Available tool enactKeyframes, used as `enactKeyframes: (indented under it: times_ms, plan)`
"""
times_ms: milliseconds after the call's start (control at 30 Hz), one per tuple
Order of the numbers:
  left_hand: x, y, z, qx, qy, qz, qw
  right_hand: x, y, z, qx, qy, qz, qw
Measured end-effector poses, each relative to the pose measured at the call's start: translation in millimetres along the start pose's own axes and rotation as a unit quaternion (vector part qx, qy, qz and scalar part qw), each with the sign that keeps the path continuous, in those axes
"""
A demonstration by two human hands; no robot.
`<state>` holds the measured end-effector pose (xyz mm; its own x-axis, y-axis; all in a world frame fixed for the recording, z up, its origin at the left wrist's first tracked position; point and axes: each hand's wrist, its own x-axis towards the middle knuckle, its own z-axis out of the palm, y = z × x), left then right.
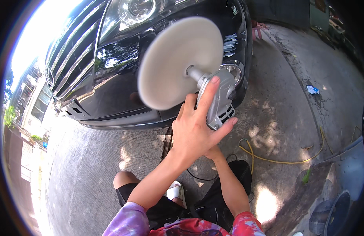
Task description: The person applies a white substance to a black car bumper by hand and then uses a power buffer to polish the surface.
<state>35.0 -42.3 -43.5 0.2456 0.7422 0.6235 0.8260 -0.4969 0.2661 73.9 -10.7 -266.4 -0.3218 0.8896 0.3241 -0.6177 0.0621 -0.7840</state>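
Observation:
My left hand [195, 126] is closed over the silver metal head of a polisher [225, 86], its index finger stretched along the housing and its thumb on the near side. My right hand [213, 152] is mostly hidden beneath the left, at the tool's rear, and its fingers do not show. A large round off-white buffing pad [176, 59] is mounted on the polisher's spindle; its smeared surface looks like spinning. The pad stands tilted in front of a black car bumper [119, 92] and covers part of it, so contact cannot be made out. White streaks [230, 45] mark the bumper's corner.
The car's headlight [136, 10] and chrome-barred grille [75, 47] are at the upper left. A yellow hose [276, 160] and a dark cord [201, 179] lie on the concrete. A bucket [331, 214] stands lower right; a crumpled wrapper [312, 90] lies farther off.

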Motion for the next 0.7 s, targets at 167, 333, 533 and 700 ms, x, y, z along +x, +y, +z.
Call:
enactKeyframes:
  times_ms: [167, 333, 533, 700]
  plan:
    - [-26.1, -20.3, -7.5, -0.01, 0.04, -0.015, 0.999, -7.1, 26.0, -4.4, -0.048, -0.03, 0.03, 0.998]
    - [-89.8, -73.4, -23.8, -0.064, 0.128, -0.053, 0.988, -14.4, 24.2, 26.5, -0.145, -0.065, 0.047, 0.986]
    - [-126.6, -91.4, -44.0, -0.158, 0.192, -0.145, 0.958, -16.4, 14.7, 46.4, -0.152, -0.113, 0.113, 0.975]
    - [-94.2, -76.8, -54.8, -0.155, 0.179, -0.094, 0.967, -15.9, -16.1, 52.0, -0.2, -0.061, 0.059, 0.976]
